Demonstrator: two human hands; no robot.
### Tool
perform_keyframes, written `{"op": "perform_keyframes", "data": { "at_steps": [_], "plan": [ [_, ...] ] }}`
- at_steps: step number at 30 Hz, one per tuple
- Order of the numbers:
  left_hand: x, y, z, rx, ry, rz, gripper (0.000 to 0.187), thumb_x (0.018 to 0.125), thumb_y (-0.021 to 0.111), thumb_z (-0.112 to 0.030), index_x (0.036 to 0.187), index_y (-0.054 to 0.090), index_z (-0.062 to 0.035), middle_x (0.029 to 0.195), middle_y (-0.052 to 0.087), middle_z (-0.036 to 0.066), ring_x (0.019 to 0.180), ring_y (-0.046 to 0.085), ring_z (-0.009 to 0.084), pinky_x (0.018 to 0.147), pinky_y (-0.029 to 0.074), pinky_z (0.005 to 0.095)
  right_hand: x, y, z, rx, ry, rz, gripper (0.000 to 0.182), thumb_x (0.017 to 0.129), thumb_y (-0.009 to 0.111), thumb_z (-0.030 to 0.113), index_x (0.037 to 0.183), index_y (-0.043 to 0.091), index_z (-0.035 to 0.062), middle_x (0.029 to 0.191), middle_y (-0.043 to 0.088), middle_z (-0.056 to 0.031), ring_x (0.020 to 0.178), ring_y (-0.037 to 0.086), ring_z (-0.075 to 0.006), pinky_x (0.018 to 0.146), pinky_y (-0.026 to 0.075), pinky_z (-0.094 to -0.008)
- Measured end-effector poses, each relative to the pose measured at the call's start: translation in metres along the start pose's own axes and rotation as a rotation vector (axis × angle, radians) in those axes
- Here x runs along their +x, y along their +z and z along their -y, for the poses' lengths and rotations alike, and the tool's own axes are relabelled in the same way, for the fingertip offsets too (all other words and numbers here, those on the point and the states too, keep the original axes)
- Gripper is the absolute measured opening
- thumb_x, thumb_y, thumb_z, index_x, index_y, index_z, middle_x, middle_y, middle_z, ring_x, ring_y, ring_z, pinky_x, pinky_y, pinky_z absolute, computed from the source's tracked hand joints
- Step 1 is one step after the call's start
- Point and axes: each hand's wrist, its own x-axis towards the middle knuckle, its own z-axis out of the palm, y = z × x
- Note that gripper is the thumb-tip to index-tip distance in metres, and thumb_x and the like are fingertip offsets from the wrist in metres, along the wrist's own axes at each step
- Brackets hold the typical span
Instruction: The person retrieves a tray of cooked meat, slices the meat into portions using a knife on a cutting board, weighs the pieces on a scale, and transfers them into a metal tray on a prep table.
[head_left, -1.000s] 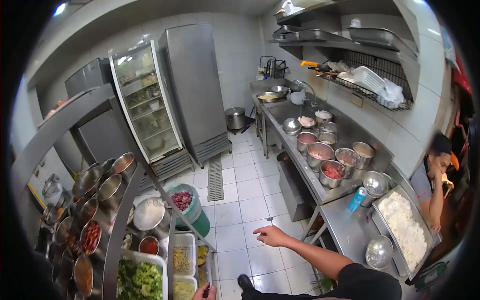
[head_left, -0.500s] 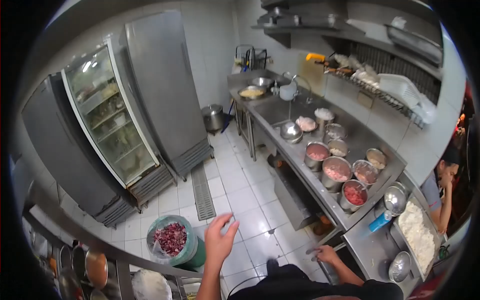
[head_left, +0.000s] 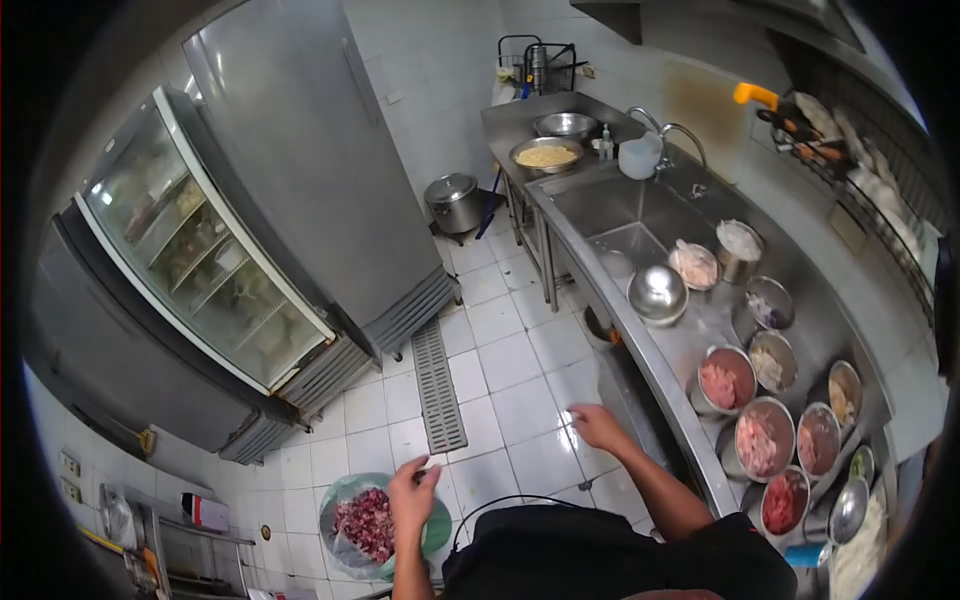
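My left hand (head_left: pixel 412 488) hangs at the lower middle with nothing in it, thumb and fingers apart. Just beside it, a green bin (head_left: pixel 437 525) lined with a clear bag holds chopped dark-red and pale pieces (head_left: pixel 365 522). Over the floor tiles, my right hand (head_left: pixel 597 428) is held out loosely, empty, its fingers slightly bent. Nearest to that hand is the front edge of the steel sink counter (head_left: pixel 650 350). On the counter stand several metal pots of raw meat (head_left: pixel 763 440) and an upturned shiny bowl (head_left: pixel 658 294). Neither hand touches anything.
Tall steel refrigerators (head_left: pixel 310 150), one glass-doored (head_left: pixel 205 240), line the left. A floor drain grate (head_left: pixel 436 385) runs between them and the counter. A lidded pot (head_left: pixel 454 204) stands on the floor at the back. The sink (head_left: pixel 640 225) has a faucet (head_left: pixel 685 140) and a bowl of yellowish food (head_left: pixel 546 154).
My view has moved closer to the sink and tilted. The right hand has come up and forward from beside my body. The person at the far right is out of view.
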Motion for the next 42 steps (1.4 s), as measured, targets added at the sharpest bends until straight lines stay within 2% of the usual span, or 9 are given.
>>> {"op": "perform_keyframes", "data": {
  "at_steps": [8,12,20,25,32,35,38,40,42],
  "plan": [
    [0.137,0.003,0.066,0.132,-0.207,-0.066,0.034,0.076,0.072,-0.017,0.104,0.066,0.0025,0.092,0.069,0.018,0.077,0.067,0.0250,0.072,0.052,0.0329,0.225,-0.033,0.060,0.165,-0.081,0.066,0.032,0.081,0.060,0.010,0.112,0.064,0.0053,0.094,0.067,-0.0185,0.087,0.065,-0.0297,0.079,0.050,-0.0352],
    [0.282,0.034,0.051,0.116,-0.026,-0.077,0.034,0.077,0.071,-0.017,0.104,0.067,0.0026,0.094,0.068,0.018,0.075,0.067,0.0228,0.070,0.052,0.0328,0.277,-0.069,0.019,0.134,-0.028,-0.059,0.033,0.081,0.060,0.008,0.114,0.063,0.0042,0.094,0.069,-0.0160,0.084,0.066,-0.0249,0.076,0.051,-0.0340],
    [0.507,0.195,-0.100,-0.186,0.319,0.391,0.036,0.080,0.070,-0.024,0.108,0.066,-0.0016,0.098,0.067,0.015,0.081,0.066,0.0231,0.071,0.051,0.0318,0.275,-0.140,-0.101,0.489,0.449,-0.509,0.035,0.082,0.055,0.001,0.116,0.058,-0.0061,0.086,0.067,-0.0126,0.068,0.063,-0.0152,0.063,0.051,-0.0288],
    [0.602,0.304,-0.171,-0.296,0.511,0.543,0.039,0.080,0.070,-0.027,0.110,0.065,-0.0020,0.097,0.067,0.015,0.084,0.065,0.0248,0.074,0.051,0.0326,0.332,-0.170,-0.098,0.476,0.570,-0.621,0.033,0.083,0.055,-0.001,0.115,0.057,-0.0072,0.080,0.066,-0.0110,0.065,0.061,-0.0143,0.059,0.049,-0.0267],
    [0.714,0.378,-0.195,-0.349,0.159,0.632,0.043,0.080,0.071,-0.027,0.113,0.063,-0.0001,0.090,0.068,0.014,0.078,0.065,0.0172,0.070,0.051,0.0299,0.545,-0.231,-0.072,0.392,0.395,-0.534,0.035,0.085,0.058,0.006,0.117,0.057,-0.0070,0.076,0.065,-0.0081,0.065,0.060,-0.0128,0.060,0.048,-0.0256],
    [0.770,0.375,-0.229,-0.290,0.149,0.516,0.049,0.080,0.072,-0.027,0.116,0.060,0.0038,0.105,0.066,0.016,0.087,0.064,0.0195,0.079,0.049,0.0316,0.617,-0.252,-0.054,0.426,0.286,-0.515,0.034,0.086,0.058,0.008,0.118,0.058,-0.0041,0.076,0.065,-0.0079,0.065,0.060,-0.0133,0.064,0.050,-0.0265],
    [0.833,0.407,-0.245,-0.368,0.518,0.346,0.042,0.077,0.072,-0.018,0.111,0.060,0.0039,0.109,0.061,0.018,0.101,0.059,0.0266,0.082,0.048,0.0332,0.658,-0.285,-0.034,0.239,0.236,-0.481,0.034,0.088,0.059,0.013,0.118,0.059,-0.0020,0.091,0.068,-0.0125,0.081,0.064,-0.0163,0.075,0.051,-0.0322],
    [0.859,0.399,-0.320,-0.484,0.482,0.478,0.041,0.077,0.071,-0.014,0.115,0.059,0.0006,0.115,0.058,0.015,0.104,0.058,0.0258,0.081,0.049,0.0323,0.678,-0.323,-0.003,0.227,0.279,-0.576,0.034,0.087,0.061,0.015,0.118,0.060,0.0006,0.100,0.068,-0.0162,0.091,0.065,-0.0184,0.084,0.049,-0.0338],
    [0.905,0.398,-0.423,-0.717,0.854,0.515,0.045,0.079,0.070,-0.009,0.121,0.056,-0.0018,0.124,0.053,0.015,0.106,0.057,0.0257,0.081,0.050,0.0329,0.684,-0.397,0.067,0.099,0.185,-0.842,0.035,0.087,0.063,0.015,0.119,0.060,0.0011,0.096,0.069,-0.0153,0.087,0.065,-0.0174,0.082,0.050,-0.0324]
  ]
}}
